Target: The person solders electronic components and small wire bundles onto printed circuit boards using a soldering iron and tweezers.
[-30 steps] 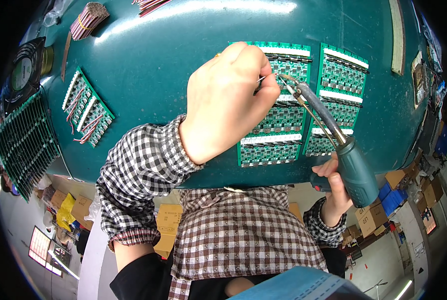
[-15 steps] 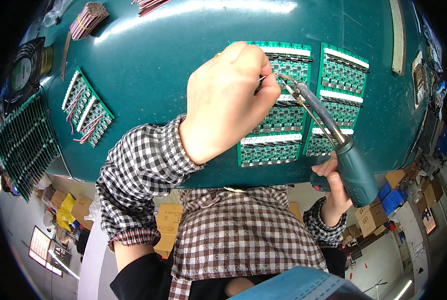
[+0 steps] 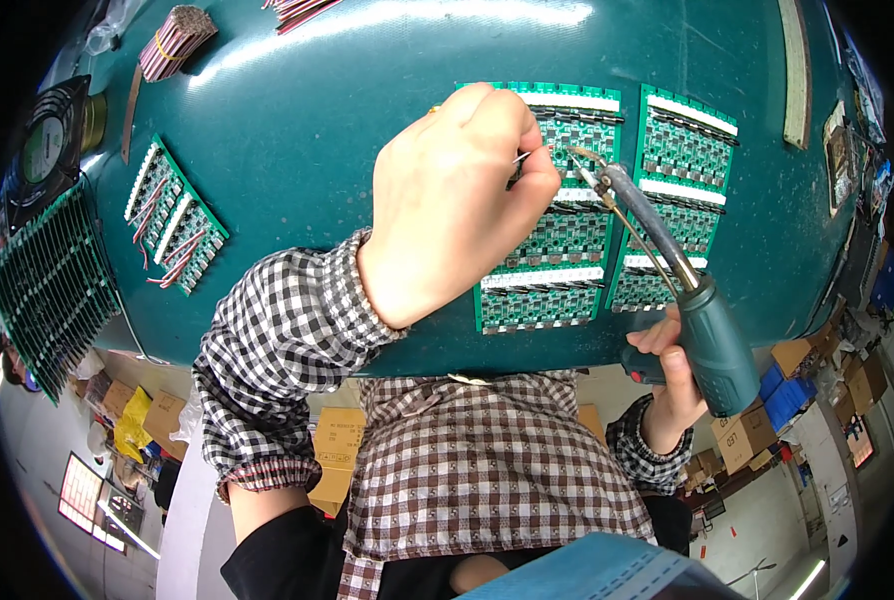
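Observation:
My left hand (image 3: 457, 185) is closed in a pinch over the left group of green circuit boards (image 3: 547, 240). Between thumb and forefinger is what looks like a thin wire (image 3: 523, 157), mostly hidden by the fingers. My right hand (image 3: 673, 375) wraps round the dark green handle of a soldering gun (image 3: 717, 350). Its long metal barrel slants up and left, and a thin feed tube runs beside it. The bent tip hangs over the upper board, just right of my left fingertips with a small gap. White connector strips and black wires line the boards.
A second group of circuit boards (image 3: 682, 190) lies to the right. At left are a board with pink wires (image 3: 174, 215), a stack of boards (image 3: 52, 285) and a fan (image 3: 52, 135). A banded wire bundle (image 3: 175, 42) lies at the far left, a wooden strip (image 3: 795, 75) far right.
The soldering gun's tip has shifted slightly right, away from my left fingertips, and the handle has moved a little down. My left hand has stayed nearly still.

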`<state>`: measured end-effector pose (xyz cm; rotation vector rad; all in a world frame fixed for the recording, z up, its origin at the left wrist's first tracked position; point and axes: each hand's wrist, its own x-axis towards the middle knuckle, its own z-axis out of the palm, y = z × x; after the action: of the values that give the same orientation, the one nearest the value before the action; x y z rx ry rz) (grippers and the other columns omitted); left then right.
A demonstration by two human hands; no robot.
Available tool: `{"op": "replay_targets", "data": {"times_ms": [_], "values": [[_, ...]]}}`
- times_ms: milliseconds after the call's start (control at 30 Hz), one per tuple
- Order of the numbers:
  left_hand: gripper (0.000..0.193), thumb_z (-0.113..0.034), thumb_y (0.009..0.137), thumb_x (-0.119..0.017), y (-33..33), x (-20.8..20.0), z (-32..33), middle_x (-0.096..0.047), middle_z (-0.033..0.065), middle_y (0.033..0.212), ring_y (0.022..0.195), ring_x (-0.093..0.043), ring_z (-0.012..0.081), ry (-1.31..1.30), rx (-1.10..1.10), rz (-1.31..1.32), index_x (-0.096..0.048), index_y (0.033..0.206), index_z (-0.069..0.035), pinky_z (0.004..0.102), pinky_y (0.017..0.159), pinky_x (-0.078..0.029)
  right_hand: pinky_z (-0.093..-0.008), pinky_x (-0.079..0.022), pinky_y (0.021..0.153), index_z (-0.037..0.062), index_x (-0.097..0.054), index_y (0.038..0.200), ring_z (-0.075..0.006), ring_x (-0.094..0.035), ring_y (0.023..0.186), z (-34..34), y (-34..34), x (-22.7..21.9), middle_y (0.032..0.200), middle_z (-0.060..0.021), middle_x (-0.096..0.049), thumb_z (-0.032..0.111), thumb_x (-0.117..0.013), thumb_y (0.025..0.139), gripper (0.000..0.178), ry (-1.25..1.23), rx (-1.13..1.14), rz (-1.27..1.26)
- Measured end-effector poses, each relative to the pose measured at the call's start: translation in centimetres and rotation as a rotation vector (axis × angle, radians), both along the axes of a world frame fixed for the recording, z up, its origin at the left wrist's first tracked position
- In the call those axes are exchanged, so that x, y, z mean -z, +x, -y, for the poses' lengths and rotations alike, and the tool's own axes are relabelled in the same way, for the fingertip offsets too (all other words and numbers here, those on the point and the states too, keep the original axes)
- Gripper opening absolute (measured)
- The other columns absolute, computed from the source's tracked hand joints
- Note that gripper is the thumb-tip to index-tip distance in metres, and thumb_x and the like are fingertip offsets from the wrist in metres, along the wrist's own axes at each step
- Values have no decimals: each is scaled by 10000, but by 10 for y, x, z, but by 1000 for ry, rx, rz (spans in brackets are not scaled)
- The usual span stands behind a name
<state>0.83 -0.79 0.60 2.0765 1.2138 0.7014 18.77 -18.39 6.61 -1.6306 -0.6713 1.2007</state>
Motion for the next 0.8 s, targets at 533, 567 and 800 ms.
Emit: {"op": "replay_targets", "data": {"times_ms": [533,567,800], "values": [[181,-48,801,-675,-79,-19,-62,-609,68,877,747,-599,171,290,-174,-185,-627,974,-31,280,659,-469,-352,-563,622,-132,-488,1133,-197,-563,672,3,3,9,771,-106,-538,177,-612,857,433,137,181,-46],[178,-61,803,-679,-88,-15,-68,-612,62,878,737,-599,169,289,-213,-253,-630,973,-38,281,657,-469,-376,-574,630,-160,-481,1140,-211,-576,665,1,3,8,774,-130,-561,129,-611,843,435,136,207,-84],[139,-92,810,-685,-92,-6,-79,-608,61,832,671,-580,170,236,-246,-252,-626,917,-25,284,638,-473,-333,-553,602,-102,-514,1136,-184,-550,669,4,1,5,763,-87,-522,203,-592,891,398,190,140,-34]]}}
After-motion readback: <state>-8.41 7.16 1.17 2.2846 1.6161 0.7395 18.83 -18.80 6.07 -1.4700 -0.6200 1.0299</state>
